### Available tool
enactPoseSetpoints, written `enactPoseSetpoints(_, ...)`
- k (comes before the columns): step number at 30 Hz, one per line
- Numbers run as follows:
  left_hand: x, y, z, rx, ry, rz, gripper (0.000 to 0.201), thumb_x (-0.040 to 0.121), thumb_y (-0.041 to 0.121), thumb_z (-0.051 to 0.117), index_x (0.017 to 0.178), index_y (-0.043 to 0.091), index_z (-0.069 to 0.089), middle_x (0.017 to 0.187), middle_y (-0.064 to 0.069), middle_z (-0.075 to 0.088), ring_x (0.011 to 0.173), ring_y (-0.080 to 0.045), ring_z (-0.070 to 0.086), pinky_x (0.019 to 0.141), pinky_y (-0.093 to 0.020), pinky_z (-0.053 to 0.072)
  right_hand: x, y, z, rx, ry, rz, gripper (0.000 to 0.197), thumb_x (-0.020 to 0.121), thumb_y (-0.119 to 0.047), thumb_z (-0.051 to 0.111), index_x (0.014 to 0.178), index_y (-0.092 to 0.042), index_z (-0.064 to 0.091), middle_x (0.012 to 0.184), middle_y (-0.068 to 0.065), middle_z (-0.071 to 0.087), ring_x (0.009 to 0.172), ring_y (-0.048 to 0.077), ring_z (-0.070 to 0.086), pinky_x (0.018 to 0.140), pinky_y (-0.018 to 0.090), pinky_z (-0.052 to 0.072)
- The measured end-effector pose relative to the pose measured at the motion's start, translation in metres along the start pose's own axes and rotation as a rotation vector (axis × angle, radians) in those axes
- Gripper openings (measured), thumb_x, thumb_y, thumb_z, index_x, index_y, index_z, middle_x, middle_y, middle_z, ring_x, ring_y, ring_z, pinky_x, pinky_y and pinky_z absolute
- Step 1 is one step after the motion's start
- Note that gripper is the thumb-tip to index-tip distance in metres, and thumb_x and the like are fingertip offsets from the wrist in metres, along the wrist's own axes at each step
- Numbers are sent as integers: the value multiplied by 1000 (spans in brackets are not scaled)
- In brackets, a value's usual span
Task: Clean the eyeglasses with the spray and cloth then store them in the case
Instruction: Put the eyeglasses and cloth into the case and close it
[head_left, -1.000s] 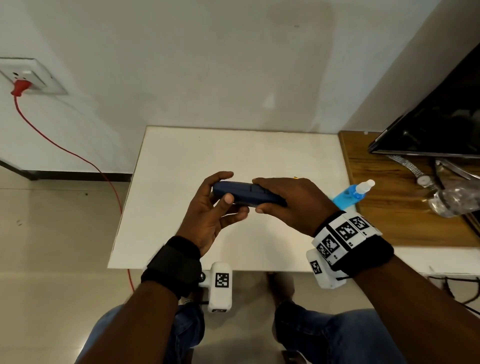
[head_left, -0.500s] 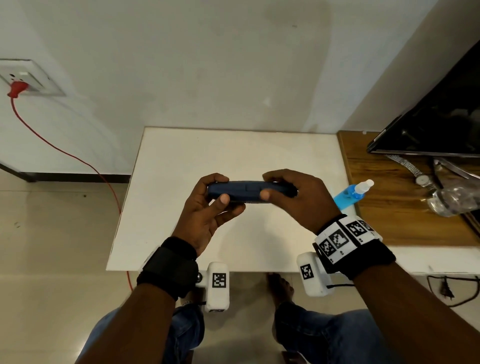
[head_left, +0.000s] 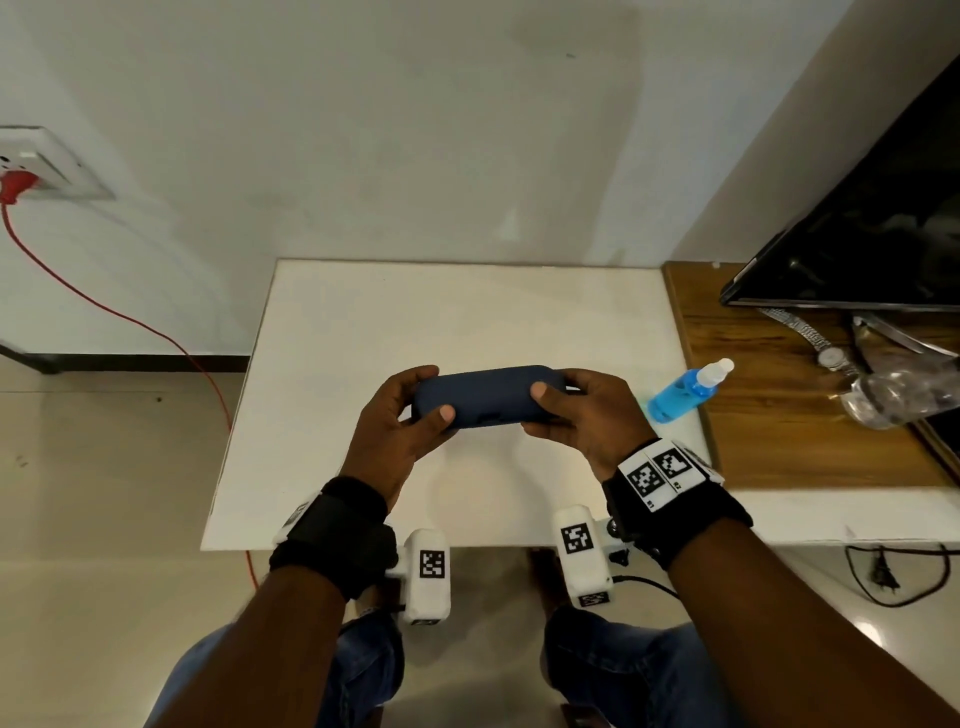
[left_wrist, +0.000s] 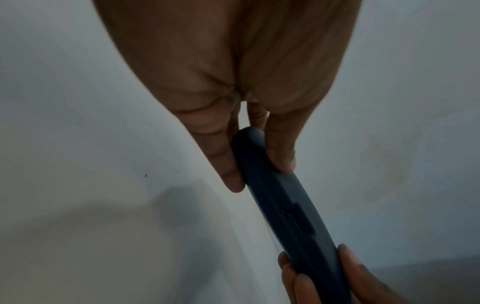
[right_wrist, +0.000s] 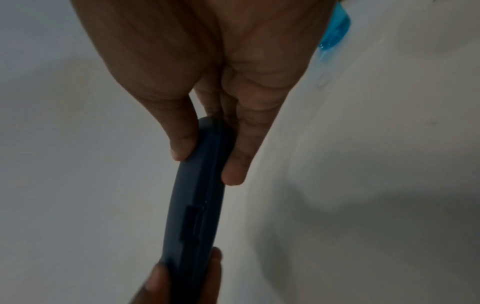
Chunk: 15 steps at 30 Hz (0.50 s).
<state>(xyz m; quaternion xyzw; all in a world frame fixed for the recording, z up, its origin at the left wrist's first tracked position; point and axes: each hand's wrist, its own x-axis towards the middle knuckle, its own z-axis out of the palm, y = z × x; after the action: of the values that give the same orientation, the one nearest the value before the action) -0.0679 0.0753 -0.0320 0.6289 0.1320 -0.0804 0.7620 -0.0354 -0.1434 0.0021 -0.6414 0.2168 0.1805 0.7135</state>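
A dark blue eyeglass case (head_left: 488, 396) is closed and held level above the white table (head_left: 467, 312). My left hand (head_left: 400, 421) grips its left end, thumb on the near side and fingers behind. My right hand (head_left: 582, 410) grips the right end the same way. In the left wrist view the case (left_wrist: 285, 209) shows its seam and clasp, pinched between thumb and fingers; in the right wrist view the case (right_wrist: 197, 195) looks the same. A blue spray bottle (head_left: 688, 389) lies on the table's right edge. No eyeglasses or cloth are visible.
A wooden shelf (head_left: 779, 415) adjoins the table on the right, carrying a dark screen (head_left: 872, 234), a wristwatch (head_left: 826, 353) and a clear plastic bottle (head_left: 904, 395). A red cable (head_left: 130, 322) runs from a wall socket down past the table's left side.
Both hands have turned the case so its broad face points up and shifted their grip out to its ends. The case stays closed.
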Motion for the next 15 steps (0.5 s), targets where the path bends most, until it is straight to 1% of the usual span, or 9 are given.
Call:
enactPoseSetpoints(2, 5, -2, -1, 127, 97, 8, 45, 83, 1, 73, 125, 13, 60, 124, -8, 62, 112, -28, 64, 88, -42, 58, 7, 9, 4, -35, 2, -10, 25, 92, -4, 65, 115, 1, 62, 117, 23, 65, 103, 38, 68, 79, 40, 61)
enactPoseSetpoints(4, 15, -7, -6, 264, 149, 22, 49, 83, 7, 74, 128, 15, 60, 124, -4, 62, 113, -26, 63, 91, -43, 56, 15, 17, 8, -131, -24, -50, 32, 92, 0, 62, 124, -2, 60, 121, 20, 62, 110, 37, 64, 78, 33, 61)
enactPoseSetpoints(5, 20, -8, -7, 332, 156, 26, 52, 82, 15, 76, 131, 18, 59, 125, -3, 61, 114, -25, 62, 93, -44, 55, 19, 20, 7, -256, -29, -91, 42, 90, 1, 65, 131, -6, 57, 123, 17, 60, 112, 35, 62, 78, 31, 61)
enactPoseSetpoints(7, 29, -13, -11, 440, 150, 7, 65, 74, 40, 75, 135, 27, 55, 130, -4, 57, 114, -24, 61, 95, -44, 54, 27, 22, 5, -601, -43, -176, 64, 82, -6, 74, 140, -20, 50, 128, 8, 59, 113, 28, 61, 90, 32, 55)
enactPoseSetpoints(8, 34, -17, -13, 474, 142, -19, 72, 70, 49, 72, 136, 28, 52, 132, -5, 55, 114, -25, 62, 95, -45, 54, 30, 21, 5, -734, -51, -201, 69, 79, -11, 77, 141, -24, 49, 130, 4, 59, 113, 26, 61, 96, 34, 51)
enactPoseSetpoints(9, 38, -19, -14, 501, 133, -29, 76, 69, 50, 72, 138, 26, 51, 133, -7, 54, 114, -25, 61, 95, -45, 54, 32, 19, 6, -816, -53, -210, 69, 78, -15, 79, 139, -24, 50, 130, 3, 59, 113, 24, 60, 99, 35, 48)
enactPoseSetpoints(12, 44, -13, -14, 588, 114, -2, 65, 82, 23, 76, 141, 15, 49, 134, -10, 54, 114, -26, 60, 100, -43, 50, 41, 13, 11, -967, -46, -247, 61, 78, -21, 80, 133, -20, 53, 122, 6, 61, 105, 25, 62, 87, 29, 48)
enactPoseSetpoints(14, 48, -12, -20, 571, 155, 20, 62, 82, 9, 76, 138, 16, 50, 130, -9, 57, 110, -26, 63, 99, -41, 50, 46, 10, 19, -998, -75, -250, 56, 81, -25, 78, 130, -18, 53, 117, 7, 58, 89, 25, 68, 76, 25, 51)
enactPoseSetpoints(15, 50, -11, -23, 541, 187, 21, 62, 81, 4, 76, 137, 16, 51, 129, -8, 59, 107, -26, 64, 98, -40, 50, 49, 10, 23, -1039, -90, -262, 54, 82, -29, 77, 129, -17, 53, 115, 7, 58, 87, 26, 68, 76, 28, 53)
